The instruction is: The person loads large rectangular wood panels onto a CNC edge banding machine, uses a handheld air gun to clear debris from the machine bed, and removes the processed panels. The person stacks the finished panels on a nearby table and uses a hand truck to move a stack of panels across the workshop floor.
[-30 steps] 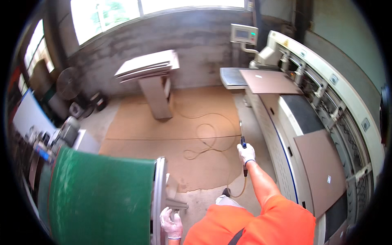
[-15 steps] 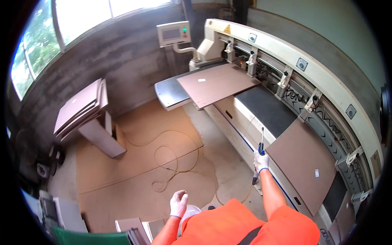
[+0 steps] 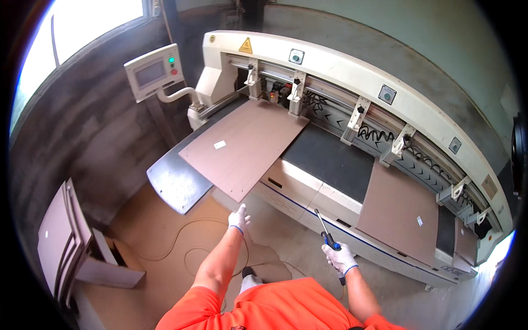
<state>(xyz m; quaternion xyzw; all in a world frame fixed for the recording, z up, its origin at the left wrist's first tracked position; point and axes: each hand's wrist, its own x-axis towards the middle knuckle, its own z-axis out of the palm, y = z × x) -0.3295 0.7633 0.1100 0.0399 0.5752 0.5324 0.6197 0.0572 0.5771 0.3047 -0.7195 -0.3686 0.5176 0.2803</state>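
Observation:
My right hand [image 3: 341, 258], in a white glove, grips an air blow gun [image 3: 329, 237] with a blue and black body. Its thin nozzle points up and left, toward the machine's front side. My left hand [image 3: 239, 219], also gloved, holds nothing and has its fingers stretched out. It is just below the near corner of a brownish-pink panel [image 3: 247, 148]; whether the fingertips touch it I cannot tell. That panel lies on the left end of the machine bed, overhanging its front edge, with a small white label on top. A second labelled panel [image 3: 399, 212] rests farther right.
The long white machine [image 3: 330, 66] has clamps along its beam and a dark bed [image 3: 330, 157]. A control screen [image 3: 151, 72] on an arm stands at its left. More panels [image 3: 58, 236] are stacked at the lower left. A thin hose [image 3: 176, 242] loops over the floor.
My view has turned right and come closer to the left panel. My left hand has moved up and forward to that panel's near corner. The blow gun stays in my right hand, its nozzle now tilted left.

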